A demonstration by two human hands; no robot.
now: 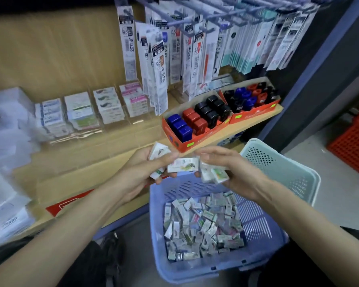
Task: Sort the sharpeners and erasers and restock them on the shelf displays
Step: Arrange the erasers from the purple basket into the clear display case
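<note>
Fingers [207, 151] of left hand [147, 172] and right hand [236, 170] curled round small white paper-wrapped erasers [182, 165], just above near lilac slotted plastic basket [187, 274]. Seems partway: heap of loose erasers [203, 224] left inside; clear acrylic shelf trays [81, 114] far left part-filled; block-shaped plastic sharpeners [197, 119] boxed far right.

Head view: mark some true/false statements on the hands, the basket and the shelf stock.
1. Both hands hold small wrapped erasers. True: the left hand and the right hand each grip erasers.
2. The blue basket is empty. False: the blue basket holds a loose pile of wrapped erasers.
3. The orange box nearest the hands holds blue, red and black sharpeners. True: the orange box has sharpeners in those three colours.
4. The pen refill packs lie flat on the shelf. False: the pen refill packs hang from hooks above it.
</note>
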